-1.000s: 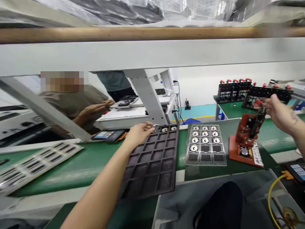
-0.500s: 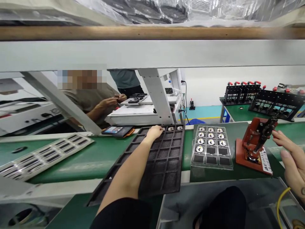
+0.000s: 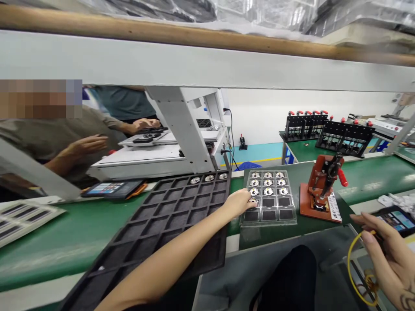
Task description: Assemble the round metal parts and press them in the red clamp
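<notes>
My left hand (image 3: 240, 202) reaches over to the clear plastic tray (image 3: 269, 221), its fingertips closed on a small round silver-and-white part (image 3: 253, 201) in the left column. Several similar parts (image 3: 268, 182) fill the rows above it. Under my left forearm lies a black compartment tray (image 3: 181, 203), with three round parts (image 3: 209, 178) along its far edge. My right hand (image 3: 385, 250) hovers at the lower right with thumb and fingers apart, seemingly empty. It is close to a yellow cord (image 3: 350, 255) and a tablet-like device (image 3: 397, 219).
A red clamp fixture (image 3: 319, 190) with a red-tipped lever stands right of the clear tray on the green bench. Another tablet-like device (image 3: 113, 188) and a pale slotted panel (image 3: 26, 218) lie left. A grey beam (image 3: 207, 65) crosses overhead. A co-worker (image 3: 81, 138) sits opposite.
My left hand has gone from the black tray's far row to the clear tray; a third round part now shows in that row. My right hand has dropped away from the clamp fixture. The view has turned right.
</notes>
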A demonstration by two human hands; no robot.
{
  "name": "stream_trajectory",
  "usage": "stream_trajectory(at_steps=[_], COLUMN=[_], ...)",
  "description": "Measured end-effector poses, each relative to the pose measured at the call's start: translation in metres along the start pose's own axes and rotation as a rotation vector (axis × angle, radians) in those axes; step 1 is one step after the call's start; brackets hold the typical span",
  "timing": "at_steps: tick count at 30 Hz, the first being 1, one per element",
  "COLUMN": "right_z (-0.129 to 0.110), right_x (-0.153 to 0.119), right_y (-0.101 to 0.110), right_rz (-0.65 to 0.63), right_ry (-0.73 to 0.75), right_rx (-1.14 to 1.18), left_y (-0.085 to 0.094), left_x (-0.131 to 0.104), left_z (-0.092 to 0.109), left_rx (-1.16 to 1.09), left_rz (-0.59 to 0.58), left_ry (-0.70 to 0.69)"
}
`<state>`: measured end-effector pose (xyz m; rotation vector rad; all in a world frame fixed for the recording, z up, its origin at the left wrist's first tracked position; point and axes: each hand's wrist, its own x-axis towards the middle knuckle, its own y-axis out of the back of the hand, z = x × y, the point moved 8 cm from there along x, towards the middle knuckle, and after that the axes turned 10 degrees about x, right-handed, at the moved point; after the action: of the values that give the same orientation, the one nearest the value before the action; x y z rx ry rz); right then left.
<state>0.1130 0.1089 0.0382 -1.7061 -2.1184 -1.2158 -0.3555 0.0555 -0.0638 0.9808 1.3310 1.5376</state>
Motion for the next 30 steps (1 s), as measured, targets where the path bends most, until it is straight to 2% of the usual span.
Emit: stream_trajectory(at_steps=[2,4,6,7,8,10,13,16,19,22,26,28,30], right_z=[0.013,0.023,0.029,0.029,0.028,0.021,0.001,-0.018,-0.024,-0.021,-0.011,-0.003,0.003], right_x=[-0.015,-0.030,-0.041,-0.045,-0.047,-0.047,-0.039,-0.030,-0.024,-0.028,-0.048,-0.061,-0.076], right_y=[0.009,0.022,0.032,0.034,0.034,0.031,0.017,0.009,0.022,0.048,0.085,0.109,0.143], right_rz=[-0.056,-0.064,-0.062,-0.065,-0.069,-0.076,-0.097,-0.128,-0.086,-0.009,0.096,0.166,0.275], right_ry=[-0.082,-0.153,-0.211,-0.240,-0.267,-0.294,-0.256,-0.200,-0.191,-0.220,-0.233,-0.235,-0.239], right_rx=[0.000,0.015,0.041,0.056,0.079,0.157,0.316,0.456,0.490,0.388,0.303,0.217,0.077], left_y=[0.002,0.012,0.028,0.037,0.048,0.073,0.110,0.132,0.137,0.134,0.125,0.119,0.115], left_x=[-0.003,-0.006,-0.009,-0.011,-0.014,-0.024,-0.055,-0.091,-0.114,-0.120,-0.124,-0.124,-0.115], left_z=[0.004,0.007,0.020,0.033,0.051,0.102,0.197,0.279,0.333,0.367,0.407,0.432,0.464], left_rx=[-0.008,-0.025,-0.042,-0.055,-0.080,-0.172,-0.365,-0.410,-0.355,-0.383,-0.450,-0.482,-0.530], left_rz=[-0.006,-0.005,0.005,0.019,0.047,0.136,0.295,0.454,0.621,0.674,0.623,0.547,0.435], left_ry=[0.004,-0.013,-0.061,-0.098,-0.151,-0.324,-0.729,-1.105,-1.336,-1.425,-1.483,-1.509,-1.510])
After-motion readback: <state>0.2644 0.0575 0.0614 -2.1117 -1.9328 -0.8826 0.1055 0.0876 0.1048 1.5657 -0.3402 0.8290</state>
